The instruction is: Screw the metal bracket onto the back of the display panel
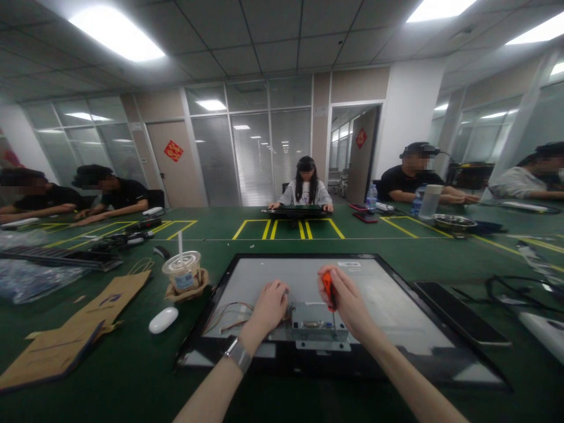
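Note:
A screwdriver (328, 289) with an orange-red handle is held upright in my right hand (346, 294), its fingers wrapped round the grip. Its thin shaft points down at the right part of a grey metal box (308, 314), which has a blue connector on its front. The box sits on the back of a flat display panel (383, 294) lying on the table. Beside the box's left edge is my left hand (271, 302), fingers bent and close together. What they grip, if anything, is hidden. Thin cables (229, 311) run left of this hand.
Left of the panel stand a drink cup (181, 267) in a cardboard holder, a white oval case (163, 320) and a brown paper bag (74, 329). A black phone-like slab (460, 311) lies on the right. Several people sit around the green table (211, 226).

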The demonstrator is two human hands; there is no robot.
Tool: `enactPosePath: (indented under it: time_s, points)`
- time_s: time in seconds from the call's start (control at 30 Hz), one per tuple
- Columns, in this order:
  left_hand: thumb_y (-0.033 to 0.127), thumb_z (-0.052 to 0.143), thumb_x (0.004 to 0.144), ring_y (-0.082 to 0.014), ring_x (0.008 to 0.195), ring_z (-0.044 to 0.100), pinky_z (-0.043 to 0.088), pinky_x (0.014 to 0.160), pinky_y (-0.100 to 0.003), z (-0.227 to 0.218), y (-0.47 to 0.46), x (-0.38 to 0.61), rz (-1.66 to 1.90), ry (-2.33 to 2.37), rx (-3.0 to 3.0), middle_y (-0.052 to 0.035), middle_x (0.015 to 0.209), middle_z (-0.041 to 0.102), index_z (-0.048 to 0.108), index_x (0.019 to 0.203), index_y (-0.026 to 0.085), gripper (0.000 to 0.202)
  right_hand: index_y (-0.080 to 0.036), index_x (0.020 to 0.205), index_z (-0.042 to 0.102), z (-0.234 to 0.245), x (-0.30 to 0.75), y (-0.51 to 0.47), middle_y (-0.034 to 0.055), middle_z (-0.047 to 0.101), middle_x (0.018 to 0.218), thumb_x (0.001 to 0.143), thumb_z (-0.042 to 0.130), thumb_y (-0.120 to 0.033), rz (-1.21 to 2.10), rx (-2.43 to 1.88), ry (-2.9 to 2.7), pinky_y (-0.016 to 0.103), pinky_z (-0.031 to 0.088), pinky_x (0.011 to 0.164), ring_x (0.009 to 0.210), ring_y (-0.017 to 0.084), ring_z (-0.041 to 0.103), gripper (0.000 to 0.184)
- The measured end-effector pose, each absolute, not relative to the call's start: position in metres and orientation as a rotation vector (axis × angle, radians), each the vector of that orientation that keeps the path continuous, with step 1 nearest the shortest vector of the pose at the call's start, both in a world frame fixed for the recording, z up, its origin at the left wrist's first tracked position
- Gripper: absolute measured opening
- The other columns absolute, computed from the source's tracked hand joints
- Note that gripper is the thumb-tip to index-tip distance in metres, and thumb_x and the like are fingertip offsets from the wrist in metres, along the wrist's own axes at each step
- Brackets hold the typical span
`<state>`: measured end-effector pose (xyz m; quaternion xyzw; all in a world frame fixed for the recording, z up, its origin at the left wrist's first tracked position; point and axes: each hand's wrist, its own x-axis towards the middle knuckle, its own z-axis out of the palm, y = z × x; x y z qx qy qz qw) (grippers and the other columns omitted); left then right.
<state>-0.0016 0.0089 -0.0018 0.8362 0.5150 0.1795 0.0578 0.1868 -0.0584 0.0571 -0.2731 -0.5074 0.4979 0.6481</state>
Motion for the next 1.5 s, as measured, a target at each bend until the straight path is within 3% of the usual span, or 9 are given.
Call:
enactPosePath:
  time_s: [0.27,0.47,0.63,0.93,1.27,1.5]
  points:
    - [0.016,0.037,0.095,-0.0222,0.131,0.048,0.025,0.118,-0.046,-0.003,0.008,-0.001,0.562,1.652,2.538,-0.0083,0.135,0.057,0.057,0.122,0.019,0.034,-0.024,0.078,0.047,0.056,0.185,-0.057,-0.0097,0.046,0.055,0.079,0.069,-0.054,1.105,-0.614,-1.083,0.017,0.016,0.038,0.038,0.003,0.028,0.038]
    - [0.025,0.034,0.098,-0.0262,0.142,0.035,0.023,0.119,-0.050,-0.005,0.007,-0.002,0.423,1.769,2.589,-0.0113,0.149,0.045,0.049,0.136,0.017,0.042,-0.021,0.073,0.053,0.055,0.194,-0.053,-0.0053,0.053,0.063,0.076,0.070,-0.057,1.129,-0.640,-1.047,0.018,0.022,0.036,0.040,0.005,0.037,0.040]
    - [0.032,0.030,0.100,-0.0265,0.145,0.029,0.026,0.118,-0.049,-0.010,0.010,-0.004,0.259,1.761,2.629,-0.0100,0.156,0.034,0.044,0.142,0.017,0.047,-0.020,0.074,0.057,0.060,0.198,-0.050,-0.0048,0.049,0.054,0.077,0.067,-0.059,1.213,-0.635,-1.095,0.020,0.026,0.038,0.041,0.008,0.041,0.040]
    - [0.035,0.021,0.101,-0.0245,0.146,0.028,0.026,0.118,-0.051,-0.014,0.013,-0.003,0.091,1.763,2.698,-0.0086,0.158,0.029,0.035,0.148,0.018,0.053,-0.024,0.079,0.046,0.064,0.181,-0.057,-0.0103,0.043,0.051,0.081,0.066,-0.052,1.280,-0.531,-1.202,0.019,0.011,0.037,0.037,0.005,0.022,0.034]
    - [0.038,0.013,0.099,-0.0245,0.150,0.015,0.017,0.119,-0.053,-0.008,0.015,0.000,-0.079,1.717,2.613,-0.0078,0.162,0.016,0.022,0.153,0.018,0.058,-0.022,0.069,0.046,0.064,0.178,-0.055,-0.0070,0.052,0.058,0.082,0.064,-0.049,1.214,-0.607,-1.275,0.018,0.018,0.033,0.036,0.004,0.033,0.035]
    - [0.042,0.010,0.098,-0.0248,0.151,0.005,0.011,0.120,-0.052,0.004,0.028,-0.002,-0.196,1.602,2.497,-0.0076,0.163,0.004,0.012,0.155,0.016,0.063,-0.021,0.065,0.048,0.063,0.182,-0.056,-0.0070,0.048,0.052,0.085,0.059,-0.045,1.213,-0.590,-1.297,0.020,0.020,0.035,0.036,0.005,0.032,0.033]
